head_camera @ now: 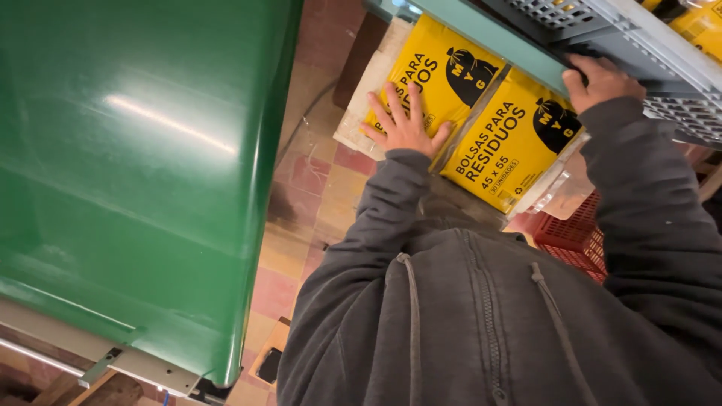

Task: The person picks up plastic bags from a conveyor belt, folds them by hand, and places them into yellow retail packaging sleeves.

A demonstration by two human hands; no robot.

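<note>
My left hand (404, 120) lies flat with spread fingers on a yellow packet of bags (440, 71) with black print. A second yellow packet (511, 143) sits right beside it, both low under a shelf. My right hand (600, 79) grips the lower edge of a grey plastic crate (639, 37) on the pale green shelf rail (489, 37). My grey hooded sweatshirt fills the lower right of the view.
A large glossy green cabinet or bin (135, 173) takes up the left side. A red plastic crate (575, 237) stands low at the right. Worn red and cream floor tiles (308, 188) run between. More yellow packets (703, 26) lie inside the grey crate.
</note>
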